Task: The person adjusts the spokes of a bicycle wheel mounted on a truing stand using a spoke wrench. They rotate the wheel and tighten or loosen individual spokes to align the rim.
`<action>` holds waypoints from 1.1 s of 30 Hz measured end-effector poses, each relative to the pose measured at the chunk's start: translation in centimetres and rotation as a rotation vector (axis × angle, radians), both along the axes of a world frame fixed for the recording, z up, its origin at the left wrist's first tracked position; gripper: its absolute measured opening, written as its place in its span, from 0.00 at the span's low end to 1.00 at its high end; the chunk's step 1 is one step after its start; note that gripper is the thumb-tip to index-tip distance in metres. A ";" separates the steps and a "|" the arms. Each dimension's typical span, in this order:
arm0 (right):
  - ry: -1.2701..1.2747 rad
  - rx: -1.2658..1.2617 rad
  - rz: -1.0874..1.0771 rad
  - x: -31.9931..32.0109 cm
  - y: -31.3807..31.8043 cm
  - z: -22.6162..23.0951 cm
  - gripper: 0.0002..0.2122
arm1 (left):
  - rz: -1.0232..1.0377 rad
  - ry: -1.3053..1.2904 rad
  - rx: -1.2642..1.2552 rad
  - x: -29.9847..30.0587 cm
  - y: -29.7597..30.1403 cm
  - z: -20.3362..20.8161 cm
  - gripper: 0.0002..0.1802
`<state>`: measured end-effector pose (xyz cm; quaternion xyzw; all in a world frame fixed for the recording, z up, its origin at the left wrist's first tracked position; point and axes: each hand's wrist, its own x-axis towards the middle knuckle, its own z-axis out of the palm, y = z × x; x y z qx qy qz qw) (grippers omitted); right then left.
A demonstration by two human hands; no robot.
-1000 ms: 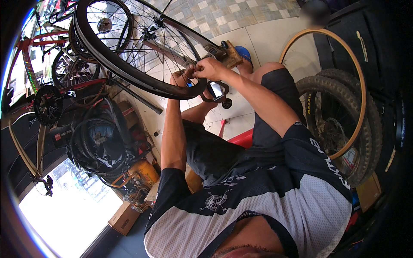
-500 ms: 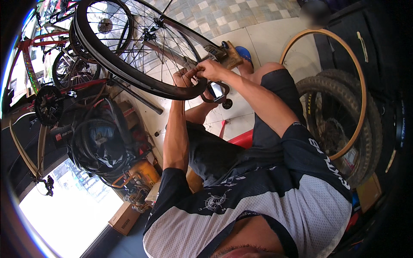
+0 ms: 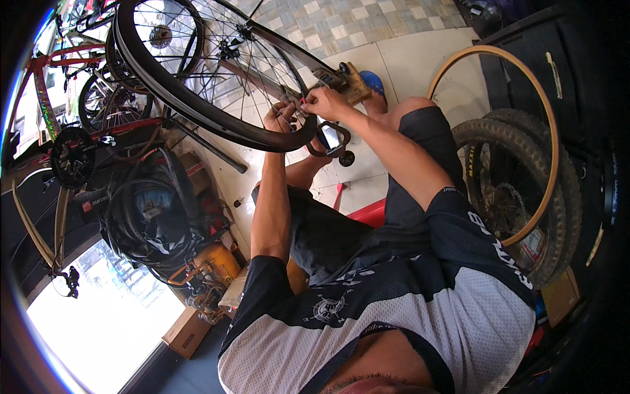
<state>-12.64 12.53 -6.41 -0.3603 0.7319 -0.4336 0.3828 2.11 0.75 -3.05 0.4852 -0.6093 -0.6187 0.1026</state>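
A spoked bicycle wheel [image 3: 174, 94] with a dark rim is mounted between the metal arms of a truing stand [image 3: 289, 47], ahead of me and to the left. At the near side of the rim, the fingers of my left hand [image 3: 280, 117] are closed among the spokes, seemingly pinching one. Just right of it, my right hand [image 3: 327, 104] pinches a small red tool [image 3: 303, 102], which looks like a spoke wrench, beside the spokes. Below my right hand, a curved dark caliper arm of the stand [image 3: 342, 140] reaches around the rim. Parts of my fingertips are hidden.
A tan hoop-like rim [image 3: 555, 151] and knobby-tyred wheels [image 3: 571, 217] lean at my right. Bicycle frames [image 3: 41, 85] hang at the left, above a black bag [image 3: 147, 213] and a yellow machine [image 3: 220, 262]. The stand's wooden base [image 3: 358, 82] is near my foot.
My hands have drawn slightly apart; the right one shifted a little right, so the red tool now shows. My left hand has turned among the spokes. The wheel looks nearly unmoved.
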 end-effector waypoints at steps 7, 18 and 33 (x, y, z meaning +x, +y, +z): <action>-0.052 -0.135 0.080 0.0 -0.5 0.8 0.18 | -0.076 -0.027 0.123 0.8 -1.0 -0.1 0.17; -0.150 -0.116 0.156 -0.3 -0.4 1.1 0.13 | -0.309 0.001 -0.133 0.7 -1.1 -0.9 0.18; -0.230 -0.130 0.069 1.2 -0.9 -0.1 0.14 | -0.044 -0.225 -0.209 -0.5 -0.5 -0.7 0.24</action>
